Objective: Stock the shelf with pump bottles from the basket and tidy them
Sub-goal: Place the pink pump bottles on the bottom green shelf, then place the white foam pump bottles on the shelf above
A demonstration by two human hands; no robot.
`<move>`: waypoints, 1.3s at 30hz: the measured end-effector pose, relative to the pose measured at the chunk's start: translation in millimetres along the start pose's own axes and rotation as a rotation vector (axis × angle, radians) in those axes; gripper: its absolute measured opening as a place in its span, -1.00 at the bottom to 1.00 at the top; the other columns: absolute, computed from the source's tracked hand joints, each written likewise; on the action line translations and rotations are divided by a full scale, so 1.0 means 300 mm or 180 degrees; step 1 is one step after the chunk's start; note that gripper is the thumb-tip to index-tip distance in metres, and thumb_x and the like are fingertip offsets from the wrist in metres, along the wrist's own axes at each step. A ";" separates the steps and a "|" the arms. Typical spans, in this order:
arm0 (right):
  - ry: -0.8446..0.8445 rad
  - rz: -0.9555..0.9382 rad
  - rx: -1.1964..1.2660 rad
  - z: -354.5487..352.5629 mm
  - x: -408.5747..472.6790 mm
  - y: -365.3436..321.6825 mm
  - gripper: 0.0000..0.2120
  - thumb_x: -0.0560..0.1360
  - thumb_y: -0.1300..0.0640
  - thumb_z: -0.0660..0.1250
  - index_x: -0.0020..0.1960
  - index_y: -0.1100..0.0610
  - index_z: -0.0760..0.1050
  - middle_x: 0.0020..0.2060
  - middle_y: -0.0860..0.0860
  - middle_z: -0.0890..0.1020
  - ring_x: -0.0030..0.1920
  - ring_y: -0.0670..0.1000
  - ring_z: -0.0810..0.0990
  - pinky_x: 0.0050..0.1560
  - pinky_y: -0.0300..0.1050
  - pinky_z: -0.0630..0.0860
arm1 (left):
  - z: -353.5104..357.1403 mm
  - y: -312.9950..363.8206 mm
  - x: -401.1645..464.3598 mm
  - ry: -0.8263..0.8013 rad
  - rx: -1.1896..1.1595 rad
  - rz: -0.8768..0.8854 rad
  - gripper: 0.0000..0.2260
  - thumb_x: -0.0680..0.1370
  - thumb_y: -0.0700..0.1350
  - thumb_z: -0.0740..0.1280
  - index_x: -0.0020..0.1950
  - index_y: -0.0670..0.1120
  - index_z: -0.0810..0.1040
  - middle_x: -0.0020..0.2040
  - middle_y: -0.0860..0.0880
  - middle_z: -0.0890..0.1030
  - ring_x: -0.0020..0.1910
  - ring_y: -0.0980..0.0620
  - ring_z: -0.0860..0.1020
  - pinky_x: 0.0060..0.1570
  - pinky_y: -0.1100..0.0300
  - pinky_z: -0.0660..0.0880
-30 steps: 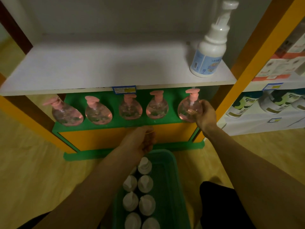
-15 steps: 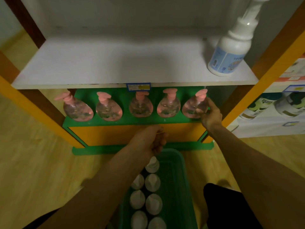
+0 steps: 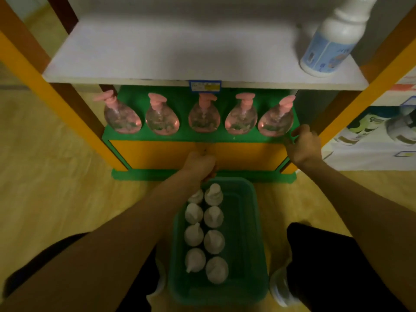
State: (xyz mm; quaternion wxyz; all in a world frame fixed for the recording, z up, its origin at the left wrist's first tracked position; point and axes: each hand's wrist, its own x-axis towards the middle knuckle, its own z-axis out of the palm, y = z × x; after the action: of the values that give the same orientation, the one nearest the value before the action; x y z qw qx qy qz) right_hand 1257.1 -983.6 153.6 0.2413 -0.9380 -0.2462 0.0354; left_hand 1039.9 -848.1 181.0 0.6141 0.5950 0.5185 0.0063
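Five clear pink pump bottles (image 3: 203, 119) stand in a row on the green lower shelf (image 3: 139, 138). My right hand (image 3: 302, 144) is just right of the rightmost pink bottle (image 3: 274, 122), fingers loosely apart and off it. On the floor in front, the green basket (image 3: 258, 221) holds several white pump bottles (image 3: 213, 217) in two rows. My left hand (image 3: 200, 164) is curled over the basket's far end, above the far-left bottle; its fingers are hidden. A large white bottle with a blue label (image 3: 331, 41) stands at the right on the white upper shelf (image 3: 180, 52).
Orange uprights (image 3: 360, 97) frame the shelf unit on both sides. A blue price tag (image 3: 204, 86) sits on the upper shelf's front edge. A neighbouring shelf at the right holds other bottles (image 3: 369, 127). My dark-trousered knees (image 3: 319, 255) flank the basket on the wooden floor.
My right hand has come off the rightmost pink bottle and dropped to its lower right. The left hand stays curled over the basket's far end. The view has moved closer.
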 end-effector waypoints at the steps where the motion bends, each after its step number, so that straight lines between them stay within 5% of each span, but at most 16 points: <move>1: -0.0096 -0.0112 -0.0117 0.005 -0.016 0.008 -0.73 0.50 0.14 0.34 0.13 0.23 0.42 0.06 0.27 0.55 0.04 0.27 0.52 0.04 0.09 0.48 | -0.006 -0.023 0.006 0.0057 0.0268 0.0098 -0.88 0.54 -0.18 0.21 -0.19 -0.12 0.46 -0.21 -0.12 0.55 -0.29 -0.01 0.49 -0.35 0.20 0.40; 5: -0.0613 -0.0649 -0.0415 0.050 -0.088 0.023 -0.79 0.49 0.14 0.35 0.08 0.20 0.46 -0.07 0.23 0.60 -0.07 0.25 0.58 -0.06 0.03 0.53 | -0.030 -0.139 0.033 0.0033 0.1507 0.0659 -0.75 0.53 -0.15 0.24 -0.35 -0.11 0.36 -0.35 -0.05 0.42 -0.27 -0.03 0.46 -0.27 0.15 0.40; 7: -0.0788 -0.0957 -0.0571 0.077 -0.113 0.022 -0.78 0.50 0.14 0.34 0.08 0.22 0.46 -0.09 0.22 0.59 -0.10 0.23 0.56 -0.12 -0.04 0.47 | -0.038 -0.199 0.038 -0.0091 0.2168 0.0793 -0.84 0.56 -0.09 0.24 -0.16 -0.15 0.46 -0.24 -0.07 0.47 -0.14 -0.07 0.51 -0.19 0.11 0.45; 11: -0.1227 -0.1259 -0.0716 0.140 -0.146 0.007 -0.72 0.50 0.15 0.33 0.15 0.25 0.45 -0.04 0.24 0.58 -0.07 0.22 0.54 -0.16 -0.06 0.42 | -0.037 -0.303 0.073 -0.0310 0.3483 0.0952 -0.69 0.62 -0.06 0.15 0.29 -0.19 0.40 0.18 -0.19 0.51 0.15 -0.13 0.51 0.06 0.08 0.45; 14: -0.1600 -0.1340 -0.0623 0.209 -0.165 -0.010 -0.67 0.51 0.13 0.33 0.22 0.25 0.44 0.04 0.23 0.57 0.02 0.20 0.54 -0.04 -0.01 0.46 | -0.012 -0.373 0.130 -0.0597 0.4148 0.1007 -0.64 0.61 -0.08 0.15 0.37 -0.18 0.33 0.27 -0.20 0.48 0.21 -0.15 0.48 0.20 0.01 0.43; 19: -0.2254 -0.1295 -0.0560 0.374 -0.188 -0.040 -0.59 0.52 0.08 0.33 0.32 0.19 0.37 0.10 0.19 0.54 0.07 0.17 0.52 0.00 -0.04 0.46 | 0.046 -0.413 0.200 -0.0792 0.4818 0.1345 -0.58 0.59 -0.06 0.18 0.43 -0.10 0.25 0.28 -0.15 0.47 0.21 -0.13 0.49 0.11 0.04 0.44; 31: -0.2725 -0.1614 -0.1217 0.692 -0.217 -0.052 -0.36 0.50 0.07 0.35 0.49 0.10 0.15 0.36 0.20 0.38 0.32 0.22 0.38 0.26 0.11 0.40 | 0.170 -0.557 0.340 -0.0978 0.5295 0.1757 -0.53 0.57 -0.02 0.21 0.47 -0.06 0.25 0.42 -0.15 0.38 0.37 -0.18 0.36 0.36 -0.11 0.20; 39: -0.2503 -0.1269 -0.0988 0.748 -0.230 -0.050 -0.42 0.48 -0.02 0.37 0.43 0.04 0.27 0.31 0.18 0.45 0.28 0.22 0.43 0.21 0.11 0.44 | 0.177 -0.573 0.356 -0.0937 0.5287 0.1988 -0.55 0.60 -0.09 0.17 0.49 -0.06 0.20 0.43 -0.17 0.36 0.38 -0.20 0.34 0.37 -0.10 0.19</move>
State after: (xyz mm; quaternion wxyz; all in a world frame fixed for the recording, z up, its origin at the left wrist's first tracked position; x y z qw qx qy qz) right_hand 1148.3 -907.6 -40.5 -0.0115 -0.8128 -0.4968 0.3040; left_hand 1018.8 -870.0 -26.0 0.0166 0.9559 0.0867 -0.2802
